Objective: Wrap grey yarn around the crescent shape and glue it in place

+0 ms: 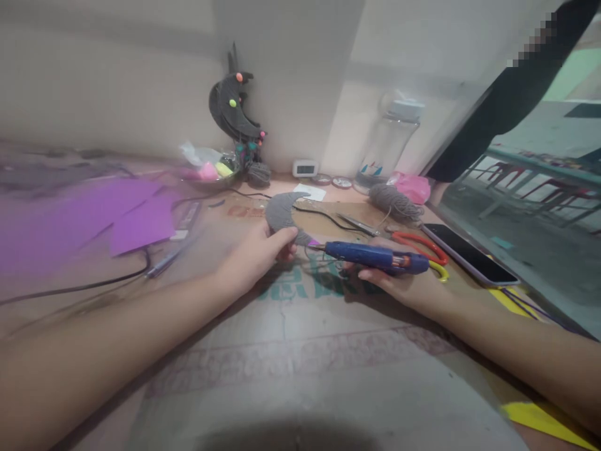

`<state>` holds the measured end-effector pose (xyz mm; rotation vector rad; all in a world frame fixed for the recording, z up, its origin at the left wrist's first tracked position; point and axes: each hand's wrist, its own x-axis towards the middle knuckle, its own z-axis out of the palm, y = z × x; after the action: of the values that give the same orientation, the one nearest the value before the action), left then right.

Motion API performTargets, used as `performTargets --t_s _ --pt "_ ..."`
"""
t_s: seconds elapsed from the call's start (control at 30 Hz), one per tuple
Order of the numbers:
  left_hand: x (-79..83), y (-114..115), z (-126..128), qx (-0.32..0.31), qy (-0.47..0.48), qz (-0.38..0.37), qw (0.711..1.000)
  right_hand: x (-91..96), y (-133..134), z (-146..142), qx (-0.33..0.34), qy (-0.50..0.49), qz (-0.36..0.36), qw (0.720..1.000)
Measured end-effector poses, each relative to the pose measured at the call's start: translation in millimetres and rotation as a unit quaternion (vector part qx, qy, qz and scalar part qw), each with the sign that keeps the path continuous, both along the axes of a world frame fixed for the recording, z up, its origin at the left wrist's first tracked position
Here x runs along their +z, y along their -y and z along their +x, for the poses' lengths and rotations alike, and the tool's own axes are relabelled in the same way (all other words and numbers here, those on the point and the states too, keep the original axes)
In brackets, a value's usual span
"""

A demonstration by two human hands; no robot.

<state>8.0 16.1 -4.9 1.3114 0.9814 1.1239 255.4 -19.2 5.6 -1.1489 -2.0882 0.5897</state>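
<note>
My left hand [272, 244] pinches a crescent moon [282, 212] wrapped in grey yarn, held over the middle of the table. A bit of purple shows at the moon's lower right tip. In my right hand [394, 282] is a blue hot glue gun [375, 255], with a glue stick visible through its body. Its nozzle points left and meets or nearly meets the purple tip; whether they touch I cannot tell. Behind my right hand lie scissors [417, 241] with red and yellow handles, partly hidden by the glue gun and hand.
Purple sheets [141, 219] and a pen [164, 263] lie left. Dark crescents [235, 109] with coloured balls lean on the wall. A clear bottle [387, 144], grey yarn [394, 202] and a phone [469, 254] stand or lie right. A dark cable [75, 289] crosses the left side.
</note>
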Motion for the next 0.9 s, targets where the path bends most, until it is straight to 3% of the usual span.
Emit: performTargets --t_s 0.23,0.9 --pt "0.3 0.6 -1.0 -0.005 -0.022 0.006 1.0 0.7 -2.2 -1.5 -0.042 0.067 0.044 0.996" --pt "-1.0 1.5 0.5 -0.006 -0.001 -0.01 1.0 -1.4 -2.1 -4.4 -0.053 0.051 0.015 0.997"
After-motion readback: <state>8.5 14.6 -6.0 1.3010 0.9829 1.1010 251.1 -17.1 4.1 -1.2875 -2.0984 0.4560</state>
